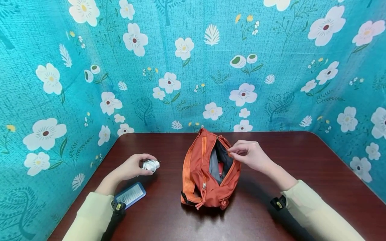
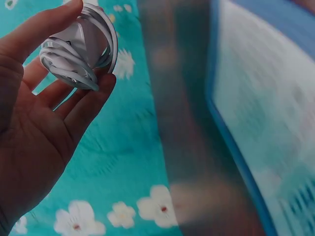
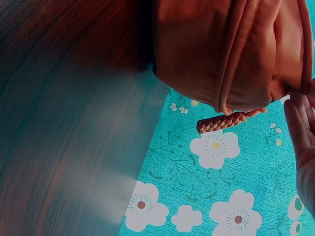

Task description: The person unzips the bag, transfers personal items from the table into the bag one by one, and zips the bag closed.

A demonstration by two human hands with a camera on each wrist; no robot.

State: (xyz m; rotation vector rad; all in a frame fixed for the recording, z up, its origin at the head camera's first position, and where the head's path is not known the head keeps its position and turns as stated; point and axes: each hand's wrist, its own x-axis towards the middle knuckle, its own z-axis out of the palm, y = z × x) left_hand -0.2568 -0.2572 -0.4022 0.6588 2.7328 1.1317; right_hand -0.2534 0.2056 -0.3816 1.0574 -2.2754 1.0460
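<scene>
A coiled white cable with a white plug (image 1: 150, 165) is in the left hand (image 1: 132, 167), gripped between thumb and fingers above the table. In the left wrist view the cable loops (image 2: 78, 54) lie at the fingertips of the left hand (image 2: 49, 108). The orange bag (image 1: 200, 167) lies on the table, its main zip open, showing a grey lining and something red inside. The right hand (image 1: 251, 155) pinches the bag's right opening edge. In the right wrist view the bag (image 3: 197, 49) hides the fingertips of the right hand (image 3: 305, 147).
A blue-edged card or case with a white label (image 1: 131, 195) lies on the dark wooden table (image 1: 156, 221) beside the left wrist. The flowered blue cloth (image 1: 193, 67) hangs behind the table and at its sides. A braided orange pull (image 3: 224, 122) hangs from the bag.
</scene>
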